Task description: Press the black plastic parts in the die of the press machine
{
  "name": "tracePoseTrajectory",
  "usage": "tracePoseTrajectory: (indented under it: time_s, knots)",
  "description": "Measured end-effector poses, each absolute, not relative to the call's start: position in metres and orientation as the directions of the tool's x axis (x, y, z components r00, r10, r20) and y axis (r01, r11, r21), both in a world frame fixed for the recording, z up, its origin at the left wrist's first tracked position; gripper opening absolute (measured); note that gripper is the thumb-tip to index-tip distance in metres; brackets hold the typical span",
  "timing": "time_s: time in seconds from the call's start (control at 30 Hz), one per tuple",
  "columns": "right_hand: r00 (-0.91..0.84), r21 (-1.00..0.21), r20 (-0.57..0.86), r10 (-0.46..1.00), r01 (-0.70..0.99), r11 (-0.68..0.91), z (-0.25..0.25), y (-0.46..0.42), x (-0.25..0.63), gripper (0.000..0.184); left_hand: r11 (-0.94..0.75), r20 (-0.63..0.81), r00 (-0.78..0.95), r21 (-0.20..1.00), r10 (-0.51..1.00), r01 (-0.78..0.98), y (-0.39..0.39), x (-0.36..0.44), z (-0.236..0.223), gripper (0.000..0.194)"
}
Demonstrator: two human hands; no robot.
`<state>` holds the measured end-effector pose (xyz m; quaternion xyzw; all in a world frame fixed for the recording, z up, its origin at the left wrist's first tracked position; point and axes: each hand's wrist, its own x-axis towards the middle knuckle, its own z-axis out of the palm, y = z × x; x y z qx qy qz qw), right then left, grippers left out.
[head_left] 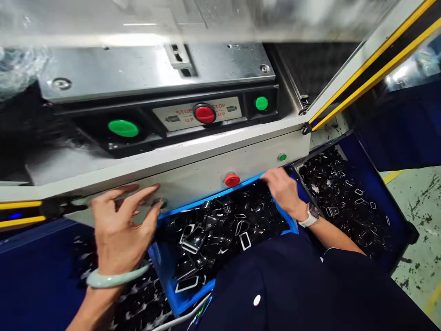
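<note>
My left hand (120,230), with a pale green bangle at the wrist, is open in front of the machine's light front panel (193,172). Its fingers are apart, and the thumb tip is by a small dark round knob (160,202). My right hand (284,191), wearing a watch (312,214), is at the far right corner of a blue crate (163,271). Its fingers curl together near the rim; what they hold, if anything, is hidden. Glossy black plastic parts (196,239), some with pale-edged frames, fill the crate.
Above the panel is a control strip with a red stop button (205,113) and green buttons (123,128) (261,103). A red button (232,179) juts from the panel. At right stands a dark blue bin (379,184) of black pieces; yellow-striped bars (372,69) flank the opening.
</note>
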<state>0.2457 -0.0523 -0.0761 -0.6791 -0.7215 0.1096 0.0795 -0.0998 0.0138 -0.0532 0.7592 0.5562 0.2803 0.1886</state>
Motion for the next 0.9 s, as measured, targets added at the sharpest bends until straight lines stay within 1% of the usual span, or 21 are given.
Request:
tracePoseTrajectory:
  time_s: [0.07, 0.1, 0.17, 0.23, 0.27, 0.37, 0.43, 0.5, 0.53, 0.6, 0.63, 0.67, 0.7, 0.73, 0.77, 0.8, 0.83, 0.87, 0.9]
  knots:
    - [-0.205, -0.233, -0.235, 0.950, 0.961, 0.150, -0.088, -0.063, 0.226, 0.029, -0.397, 0.250, 0.308, 0.615, 0.918, 0.682, 0.011, -0.085, -0.045, 0.061]
    - [-0.231, -0.214, -0.303, 0.925, 0.962, 0.170, -0.094, -0.066, 0.218, 0.032, -0.446, 0.253, 0.375, 0.632, 0.892, 0.634, 0.010, -0.078, -0.040, 0.056]
    - [-0.242, -0.191, -0.360, 0.901, 0.965, 0.183, -0.104, -0.067, 0.211, 0.034, -0.515, 0.231, 0.512, 0.675, 0.827, 0.528, 0.008, -0.065, -0.034, 0.040]
    - [-0.266, -0.207, -0.358, 0.895, 0.957, 0.201, -0.110, -0.062, 0.211, 0.033, -0.537, 0.188, 0.617, 0.715, 0.764, 0.447, 0.006, -0.058, -0.030, 0.025]
    - [-0.280, -0.215, -0.358, 0.891, 0.953, 0.213, -0.112, -0.059, 0.213, 0.034, -0.541, 0.161, 0.663, 0.729, 0.731, 0.419, 0.006, -0.056, -0.028, 0.022]
    - [-0.319, -0.228, -0.349, 0.881, 0.941, 0.251, -0.113, -0.051, 0.219, 0.036, -0.579, 0.100, 0.771, 0.721, 0.629, 0.380, 0.001, -0.054, -0.027, 0.033]
    - [-0.336, -0.231, -0.336, 0.880, 0.935, 0.269, -0.112, -0.051, 0.223, 0.034, -0.632, 0.066, 0.815, 0.668, 0.576, 0.393, -0.005, -0.051, -0.029, 0.044]
    - [-0.340, -0.250, -0.309, 0.888, 0.930, 0.268, -0.111, -0.054, 0.226, 0.033, -0.696, 0.023, 0.836, 0.567, 0.548, 0.440, -0.011, -0.046, -0.033, 0.051]
    - [-0.339, -0.275, -0.288, 0.896, 0.925, 0.262, -0.111, -0.056, 0.226, 0.032, -0.730, 0.005, 0.845, 0.506, 0.536, 0.460, -0.014, -0.044, -0.035, 0.051]
    - [-0.332, -0.361, -0.229, 0.915, 0.902, 0.237, -0.110, -0.059, 0.228, 0.031, -0.781, -0.012, 0.857, 0.405, 0.516, 0.476, -0.019, -0.042, -0.036, 0.041]
    - [-0.323, -0.418, -0.197, 0.926, 0.882, 0.218, -0.110, -0.061, 0.229, 0.031, -0.794, -0.003, 0.860, 0.382, 0.511, 0.473, -0.021, -0.043, -0.035, 0.032]
    - [-0.311, -0.476, -0.170, 0.935, 0.857, 0.198, -0.109, -0.061, 0.230, 0.031, -0.792, 0.014, 0.856, 0.387, 0.516, 0.471, -0.022, -0.046, -0.032, 0.025]
    - [-0.296, -0.528, -0.147, 0.944, 0.830, 0.178, -0.108, -0.062, 0.231, 0.030, -0.773, 0.043, 0.841, 0.421, 0.539, 0.474, -0.024, -0.050, -0.026, 0.021]
    - [-0.283, -0.571, -0.133, 0.950, 0.805, 0.160, -0.107, -0.062, 0.233, 0.030, -0.730, 0.078, 0.808, 0.485, 0.584, 0.481, -0.024, -0.055, -0.020, 0.020]
    - [-0.276, -0.602, -0.125, 0.953, 0.784, 0.148, -0.105, -0.061, 0.233, 0.030, -0.660, 0.108, 0.754, 0.573, 0.648, 0.486, -0.024, -0.061, -0.013, 0.021]
    - [-0.273, -0.625, -0.121, 0.954, 0.768, 0.141, -0.103, -0.060, 0.234, 0.029, -0.560, 0.115, 0.682, 0.675, 0.723, 0.480, -0.023, -0.067, -0.006, 0.023]
    - [-0.272, -0.642, -0.118, 0.955, 0.754, 0.136, -0.102, -0.059, 0.234, 0.030, -0.429, 0.092, 0.593, 0.779, 0.800, 0.458, -0.022, -0.072, 0.000, 0.025]
    - [-0.271, -0.660, -0.115, 0.956, 0.739, 0.130, -0.100, -0.058, 0.234, 0.031, -0.270, 0.037, 0.493, 0.871, 0.869, 0.410, -0.019, -0.077, 0.004, 0.025]
    - [-0.265, -0.683, -0.111, 0.958, 0.721, 0.120, -0.098, -0.056, 0.233, 0.031, -0.094, -0.048, 0.397, 0.939, 0.917, 0.331, -0.017, -0.080, 0.005, 0.025]
